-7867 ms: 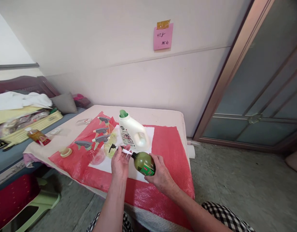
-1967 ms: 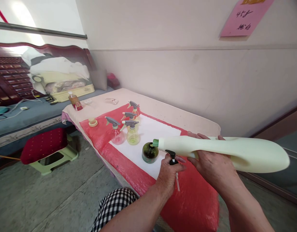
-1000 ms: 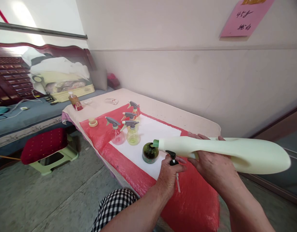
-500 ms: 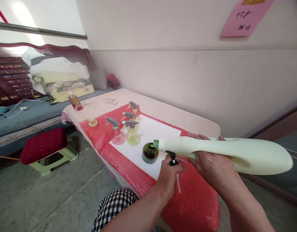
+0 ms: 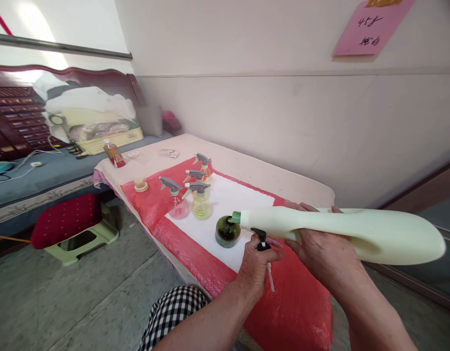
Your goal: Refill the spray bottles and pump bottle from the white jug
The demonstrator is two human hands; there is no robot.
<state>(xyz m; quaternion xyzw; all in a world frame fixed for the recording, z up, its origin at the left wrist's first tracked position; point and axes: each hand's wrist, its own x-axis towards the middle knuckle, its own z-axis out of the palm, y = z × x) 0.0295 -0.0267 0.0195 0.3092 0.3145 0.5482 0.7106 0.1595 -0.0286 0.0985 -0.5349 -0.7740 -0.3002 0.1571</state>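
At the near edge of the cream-topped table (image 5: pixel 246 168), over a red textured plastic mat (image 5: pixel 301 312) with a white sheet (image 5: pixel 230 200) laid on it, the right hand (image 5: pixel 325 253) is closed round the moulded handle of a large pale-cream plastic jug (image 5: pixel 374 231). The jug is held almost level, its green spout (image 5: pixel 235 217) just above the open mouth of a small round dark-green translucent bottle (image 5: pixel 226 233), which stands upright on the white sheet. No stream can be made out, but the step in hand is judged to be decanting from jug to bottle. The left hand (image 5: pixel 256 265) pinches a black pump head (image 5: pixel 263 239) clear of the bottle, its thin white dip tube hanging down. Assessment: the bottle mouth is narrow and the jug is long and smooth-sided, so any further tilt calls for a steady wrist and the spout kept centred. The bottle is unsupported and could tip if nudged. Beyond it stand four small clear spray bottles (image 5: pixel 199 202) with grey trigger heads, tinted pink or yellowish and grouped close together.
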